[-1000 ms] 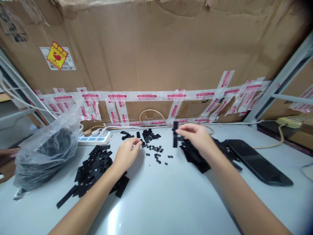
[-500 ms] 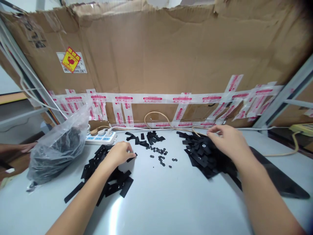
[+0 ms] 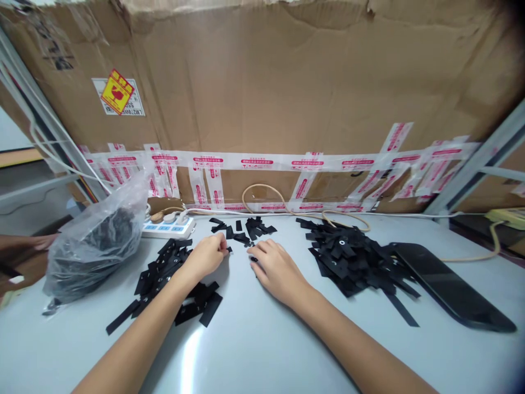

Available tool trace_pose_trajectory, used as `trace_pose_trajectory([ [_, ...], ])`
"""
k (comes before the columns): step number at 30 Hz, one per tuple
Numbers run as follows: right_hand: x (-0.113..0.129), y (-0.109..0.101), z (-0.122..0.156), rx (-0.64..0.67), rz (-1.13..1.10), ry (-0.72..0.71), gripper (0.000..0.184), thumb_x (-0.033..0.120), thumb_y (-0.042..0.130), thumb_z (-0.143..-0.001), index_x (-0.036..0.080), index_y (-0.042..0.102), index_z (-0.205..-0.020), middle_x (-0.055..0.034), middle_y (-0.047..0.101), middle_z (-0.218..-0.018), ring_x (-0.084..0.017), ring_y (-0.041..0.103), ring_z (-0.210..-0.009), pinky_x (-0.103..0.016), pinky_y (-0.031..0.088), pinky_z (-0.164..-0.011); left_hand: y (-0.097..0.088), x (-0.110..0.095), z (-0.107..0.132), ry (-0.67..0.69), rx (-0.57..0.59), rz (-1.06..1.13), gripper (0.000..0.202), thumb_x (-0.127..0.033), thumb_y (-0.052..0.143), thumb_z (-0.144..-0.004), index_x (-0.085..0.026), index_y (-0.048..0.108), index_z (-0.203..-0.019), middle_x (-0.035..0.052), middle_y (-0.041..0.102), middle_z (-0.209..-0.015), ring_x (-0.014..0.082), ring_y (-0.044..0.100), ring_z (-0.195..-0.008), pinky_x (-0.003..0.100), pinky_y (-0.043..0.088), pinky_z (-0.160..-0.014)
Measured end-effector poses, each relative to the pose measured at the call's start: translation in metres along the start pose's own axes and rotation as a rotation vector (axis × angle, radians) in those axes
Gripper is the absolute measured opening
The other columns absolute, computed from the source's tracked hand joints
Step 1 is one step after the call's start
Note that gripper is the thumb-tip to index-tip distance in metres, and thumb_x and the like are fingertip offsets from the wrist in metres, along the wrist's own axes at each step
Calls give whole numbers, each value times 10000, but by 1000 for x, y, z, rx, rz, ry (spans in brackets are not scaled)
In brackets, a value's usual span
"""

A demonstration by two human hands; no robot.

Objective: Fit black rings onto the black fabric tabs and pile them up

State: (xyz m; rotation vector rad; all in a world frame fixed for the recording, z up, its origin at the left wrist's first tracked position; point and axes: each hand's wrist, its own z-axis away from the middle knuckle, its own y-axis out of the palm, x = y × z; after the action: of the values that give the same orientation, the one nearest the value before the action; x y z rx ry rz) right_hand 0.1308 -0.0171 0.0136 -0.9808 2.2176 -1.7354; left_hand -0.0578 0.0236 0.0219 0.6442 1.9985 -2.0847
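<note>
My left hand point(image 3: 208, 255) is closed in a pinch on a black strip point(image 3: 229, 250), whose end sticks out past the fingertips. My right hand point(image 3: 276, 268) is low over the middle of the table, thumb and forefinger apart, its fingertips at the small black rings point(image 3: 251, 244). It covers most of those rings. Beneath and beside my left forearm spreads a pile of black strips point(image 3: 158, 272), some with a small ring-shaped eyelet. A bigger heap of similar strips point(image 3: 348, 254) lies to the right. Short black pieces point(image 3: 256, 227) are scattered behind the rings.
A clear plastic bag point(image 3: 98, 251) full of dark pieces stands at the left, near a white power strip point(image 3: 170, 227). A black, flat, glossy object point(image 3: 455, 287) lies right of the heap. Behind the table rises a taped cardboard sheet point(image 3: 262, 98). Another person's hand point(image 3: 43, 242) shows at far left.
My right hand has moved left from the right-hand heap to the small rings. The left hand has shifted slightly up and right, still pinching the strip.
</note>
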Motion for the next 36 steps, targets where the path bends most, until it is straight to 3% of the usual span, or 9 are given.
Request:
trace_pose_trajectory([
  [7, -10, 6, -6, -3, 45, -24, 208, 130, 440, -845, 161, 642, -807, -79, 604, -798, -199, 489, -812, -321, 394, -741, 2, -8, 1, -13, 26, 276, 41, -214, 479, -739, -210, 464, -777, -8, 584, -638, 161, 517, -627, 250, 346, -597],
  [15, -13, 13, -8, -29, 156, -90, 203, 125, 442, -836, 146, 627, -754, -90, 613, -766, -201, 490, -794, -316, 380, -736, 4, -15, 4, 14, 21, 449, 86, -252, 497, -711, -215, 456, -777, -60, 508, -520, 128, 421, -514, 232, 303, -533],
  [28, -14, 14, -8, -30, 147, -97, 185, 90, 459, -799, 154, 631, -820, -83, 633, -786, -200, 495, -807, -302, 385, -722, 17, -14, -5, 50, 142, 833, 164, -220, 545, -642, -162, 621, -774, 3, 595, -652, 140, 530, -610, 275, 397, -628],
  [36, -18, 11, -6, -116, -67, -4, 196, 82, 473, -784, 175, 644, -797, -50, 646, -760, -180, 504, -788, -287, 392, -720, 18, -12, -6, 44, 101, 895, 210, -313, 636, -642, -152, 618, -775, 49, 675, -710, 185, 609, -717, 317, 431, -725],
])
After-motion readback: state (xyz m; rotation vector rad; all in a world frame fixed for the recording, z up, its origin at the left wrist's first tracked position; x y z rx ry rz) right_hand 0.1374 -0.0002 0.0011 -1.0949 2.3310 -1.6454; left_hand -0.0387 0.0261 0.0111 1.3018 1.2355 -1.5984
